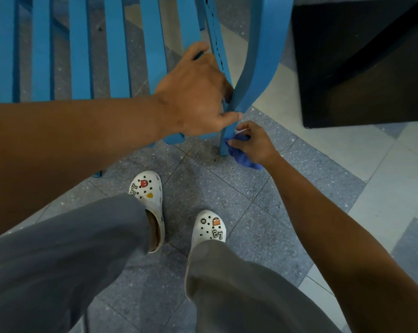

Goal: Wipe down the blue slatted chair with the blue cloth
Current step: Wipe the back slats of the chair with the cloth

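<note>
Head view: left hand [193, 92] grips blue slatted chair [258, 68] frame, centre; right hand [253, 143] pinches blue cloth [241, 153] against leg [223, 146] just below; risk: bunched cloth slips off narrow leg, leaving patches unwiped.

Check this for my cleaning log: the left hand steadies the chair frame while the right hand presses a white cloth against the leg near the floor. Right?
Not quite. In the head view the cloth is blue, not white. The rest holds: the left hand steadies the chair frame while the right hand presses it against the leg near the floor.
</note>
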Tool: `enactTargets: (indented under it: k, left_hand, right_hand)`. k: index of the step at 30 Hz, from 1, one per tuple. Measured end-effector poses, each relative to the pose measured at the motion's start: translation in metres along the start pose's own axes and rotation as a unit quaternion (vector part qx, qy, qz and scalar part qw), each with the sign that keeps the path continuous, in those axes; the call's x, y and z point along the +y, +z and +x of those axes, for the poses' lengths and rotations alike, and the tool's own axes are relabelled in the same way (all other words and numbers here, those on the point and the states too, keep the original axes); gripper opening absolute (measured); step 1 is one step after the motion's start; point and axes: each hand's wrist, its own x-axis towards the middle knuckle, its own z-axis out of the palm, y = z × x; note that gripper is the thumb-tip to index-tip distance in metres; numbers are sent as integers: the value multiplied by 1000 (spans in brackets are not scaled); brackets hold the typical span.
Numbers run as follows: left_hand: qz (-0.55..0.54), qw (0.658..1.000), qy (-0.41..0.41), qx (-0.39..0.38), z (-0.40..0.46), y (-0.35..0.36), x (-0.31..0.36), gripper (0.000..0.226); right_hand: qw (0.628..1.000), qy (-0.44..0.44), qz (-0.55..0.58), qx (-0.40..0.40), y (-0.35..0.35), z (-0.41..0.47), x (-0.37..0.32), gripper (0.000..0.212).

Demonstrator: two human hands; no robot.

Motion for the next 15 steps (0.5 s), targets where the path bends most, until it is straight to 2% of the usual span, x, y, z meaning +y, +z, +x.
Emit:
enactTargets:
  k: [6,12,15]
  left_hand:
    - [8,1000,-4,1,0,0,1,65]
    - [3,1000,-5,16,0,1,1,63]
    - [2,1000,-3,14,-2,2,-1,64]
  right_hand:
    - [994,82,-61,25,30,13,16,30]
    - [977,170,-129,5,53,21,23,36]
    - [974,174,-147,-17,52,23,21,36]
